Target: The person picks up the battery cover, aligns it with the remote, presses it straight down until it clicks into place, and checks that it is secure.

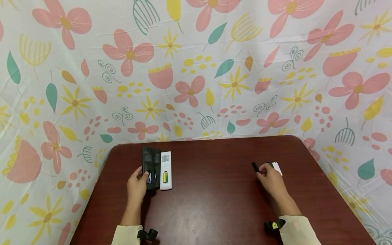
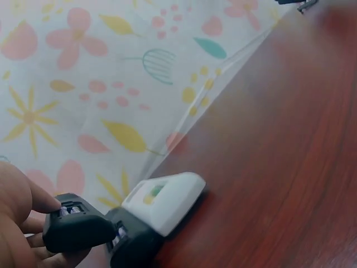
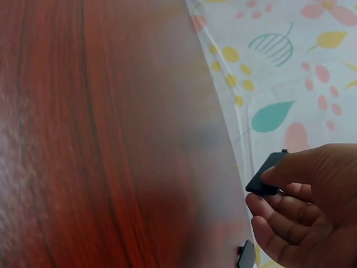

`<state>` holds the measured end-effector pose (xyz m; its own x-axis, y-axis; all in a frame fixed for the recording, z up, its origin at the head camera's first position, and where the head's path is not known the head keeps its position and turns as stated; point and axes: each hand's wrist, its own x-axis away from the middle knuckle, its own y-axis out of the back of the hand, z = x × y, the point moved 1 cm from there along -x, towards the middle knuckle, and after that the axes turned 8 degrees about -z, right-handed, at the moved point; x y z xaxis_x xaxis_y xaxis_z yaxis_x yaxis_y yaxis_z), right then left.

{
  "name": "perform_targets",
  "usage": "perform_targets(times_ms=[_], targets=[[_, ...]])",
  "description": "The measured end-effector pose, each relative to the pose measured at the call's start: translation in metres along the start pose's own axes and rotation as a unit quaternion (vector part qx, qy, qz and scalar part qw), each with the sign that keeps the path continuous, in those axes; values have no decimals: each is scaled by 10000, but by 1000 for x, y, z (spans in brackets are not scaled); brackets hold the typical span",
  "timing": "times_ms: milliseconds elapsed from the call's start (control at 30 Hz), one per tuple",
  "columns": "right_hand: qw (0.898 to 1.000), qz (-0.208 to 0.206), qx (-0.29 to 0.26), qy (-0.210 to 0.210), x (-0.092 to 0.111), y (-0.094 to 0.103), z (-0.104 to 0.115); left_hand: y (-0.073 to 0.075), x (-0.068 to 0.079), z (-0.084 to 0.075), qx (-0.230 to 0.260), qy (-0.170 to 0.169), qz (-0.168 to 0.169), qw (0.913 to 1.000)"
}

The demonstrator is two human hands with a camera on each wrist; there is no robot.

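Observation:
My left hand (image 1: 136,183) grips the leftmost black remote control (image 1: 148,158), thumb near the batteries (image 1: 149,178) in its uncovered compartment. A second black remote control (image 2: 136,240) lies right beside it, also with its batteries showing. On its other side is a white remote control (image 1: 165,166) with yellow-green batteries (image 1: 165,177) in view. Over at the right of the table, my right hand (image 1: 271,182) pinches a small black battery cover (image 3: 268,173) between thumb and fingers. Near that hand lie another black cover (image 3: 245,255) and a white cover (image 1: 277,168), both partly hidden.
The dark red-brown wooden table (image 1: 211,183) has rounded far corners. A floral-print cloth (image 1: 196,68) hangs close behind it and along both sides. Each wrist wears a black camera strap over a pale sleeve (image 1: 297,229).

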<state>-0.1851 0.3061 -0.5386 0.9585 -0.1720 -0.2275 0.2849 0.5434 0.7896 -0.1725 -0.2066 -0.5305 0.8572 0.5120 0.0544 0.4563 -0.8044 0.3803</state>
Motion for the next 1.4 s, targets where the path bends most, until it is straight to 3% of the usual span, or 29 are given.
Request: perform_targets(times_ms=[367, 767, 967, 1400], targets=[[9987, 94, -485, -91, 3, -5, 12, -17, 12, -5, 280, -50, 322, 9991], [9970, -131, -433, 625, 11, -13, 27, -24, 23, -13, 358, -211, 481, 9980], [9966, -60, -615, 541, 14, -20, 33, -30, 28, -14, 622, -107, 582, 9963], [9930, 100, -1105, 400, 22, -36, 64, -46, 39, -14, 885, -265, 807, 9925]])
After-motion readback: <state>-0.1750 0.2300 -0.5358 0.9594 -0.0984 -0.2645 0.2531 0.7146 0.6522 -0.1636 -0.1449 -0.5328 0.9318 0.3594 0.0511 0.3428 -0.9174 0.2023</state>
